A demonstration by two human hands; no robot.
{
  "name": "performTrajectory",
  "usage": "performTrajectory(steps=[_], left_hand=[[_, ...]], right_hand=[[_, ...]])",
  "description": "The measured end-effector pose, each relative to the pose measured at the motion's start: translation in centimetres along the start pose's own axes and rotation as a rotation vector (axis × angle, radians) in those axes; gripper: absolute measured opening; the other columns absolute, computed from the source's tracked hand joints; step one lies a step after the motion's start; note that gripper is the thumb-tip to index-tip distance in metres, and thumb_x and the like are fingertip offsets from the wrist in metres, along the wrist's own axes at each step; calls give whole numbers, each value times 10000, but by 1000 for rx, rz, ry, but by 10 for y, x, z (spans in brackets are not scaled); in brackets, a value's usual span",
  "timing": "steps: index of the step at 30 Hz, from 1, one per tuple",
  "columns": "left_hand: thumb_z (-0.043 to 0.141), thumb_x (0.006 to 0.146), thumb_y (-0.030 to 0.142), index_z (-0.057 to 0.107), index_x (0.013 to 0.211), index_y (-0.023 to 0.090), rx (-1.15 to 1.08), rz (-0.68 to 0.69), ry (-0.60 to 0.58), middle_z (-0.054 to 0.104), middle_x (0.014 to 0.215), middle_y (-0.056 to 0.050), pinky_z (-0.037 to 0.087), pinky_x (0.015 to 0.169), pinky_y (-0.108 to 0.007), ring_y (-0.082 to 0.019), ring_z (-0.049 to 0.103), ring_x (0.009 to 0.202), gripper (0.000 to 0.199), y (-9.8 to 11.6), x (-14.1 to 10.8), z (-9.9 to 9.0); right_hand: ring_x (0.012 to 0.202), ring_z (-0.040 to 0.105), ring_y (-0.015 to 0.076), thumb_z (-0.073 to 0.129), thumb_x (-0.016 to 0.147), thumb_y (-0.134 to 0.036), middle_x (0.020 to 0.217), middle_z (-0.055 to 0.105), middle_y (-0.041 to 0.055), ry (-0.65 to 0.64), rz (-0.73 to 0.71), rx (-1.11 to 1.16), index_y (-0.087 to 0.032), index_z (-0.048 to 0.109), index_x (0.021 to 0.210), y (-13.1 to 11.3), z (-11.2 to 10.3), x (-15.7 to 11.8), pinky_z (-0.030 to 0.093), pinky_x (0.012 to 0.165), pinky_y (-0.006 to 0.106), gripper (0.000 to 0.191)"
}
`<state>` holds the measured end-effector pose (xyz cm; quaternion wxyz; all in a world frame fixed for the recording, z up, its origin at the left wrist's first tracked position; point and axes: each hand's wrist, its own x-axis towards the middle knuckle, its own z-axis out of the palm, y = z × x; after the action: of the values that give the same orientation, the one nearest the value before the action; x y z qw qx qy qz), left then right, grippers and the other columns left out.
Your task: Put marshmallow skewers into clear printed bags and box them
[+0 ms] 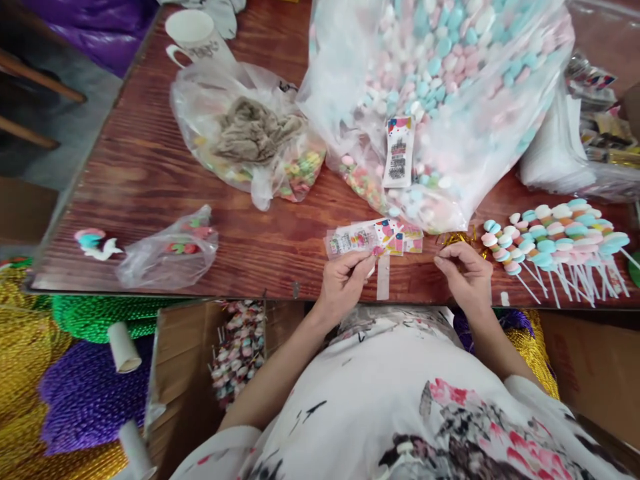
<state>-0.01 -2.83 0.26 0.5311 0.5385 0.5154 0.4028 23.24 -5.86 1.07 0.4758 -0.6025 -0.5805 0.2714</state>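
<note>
My left hand (pixel 345 283) is closed in a pinch at the near edge of a small pile of printed clear packets (pixel 356 239). A bit of white and pink shows at its fingertips, too small to name. To the right, my right hand (pixel 466 272) is also closed, thumb against forefinger; whatever it pinches is hidden. Just behind it lie gold twist ties (pixel 457 237). Between the hands, a pale translucent strip (pixel 383 279) rests on the table. Candy skewers (pixel 565 233) on white sticks lie piled to the right of my right hand.
A big clear bag of pastel candies (pixel 450 67) covers the back, with a printed label stack (pixel 399 152) on it. Left of it are a bag with a brown cloth (pixel 255 130), a mug (pixel 193 37) and a small gummy bag (pixel 173 250). Boxes and beads lie below the table (pixel 280 267).
</note>
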Motion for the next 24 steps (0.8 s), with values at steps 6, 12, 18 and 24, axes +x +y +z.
performTrajectory(steps=[6, 12, 18, 24], left_hand=[[621, 842, 360, 696, 749, 160, 23, 2, 0, 545, 645, 4, 413, 596, -225, -112, 461, 610, 234, -2, 0, 5], [606, 856, 351, 710, 780, 156, 53, 37, -23, 547, 650, 9, 405, 605, -221, -112, 459, 608, 233, 1, -5, 8], [589, 878, 340, 709, 795, 148, 60, 66, -35, 586, 681, 2, 425, 624, -216, -112, 502, 625, 241, 1, -6, 7], [563, 886, 300, 736, 869, 150, 110, 141, -90, 679, 790, -40, 479, 736, -261, -154, 594, 732, 230, 7, -3, 14]], right_hand=[[831, 579, 197, 569, 895, -212, 872, 636, 62, -273, -147, -411, -207, 670, 897, 13, -2, -21, 479, 764, 351, 101], [797, 501, 221, 472, 895, -123, 828, 601, 98, -381, -261, -714, -172, 592, 782, 14, 23, -24, 410, 711, 352, 171], [649, 468, 141, 450, 916, -144, 714, 508, -1, -353, -81, -124, -204, 495, 793, -13, 20, -18, 398, 623, 284, 144], [698, 574, 141, 527, 901, -183, 779, 622, 11, -179, -123, 131, -219, 594, 894, -35, 41, -11, 478, 645, 277, 77]])
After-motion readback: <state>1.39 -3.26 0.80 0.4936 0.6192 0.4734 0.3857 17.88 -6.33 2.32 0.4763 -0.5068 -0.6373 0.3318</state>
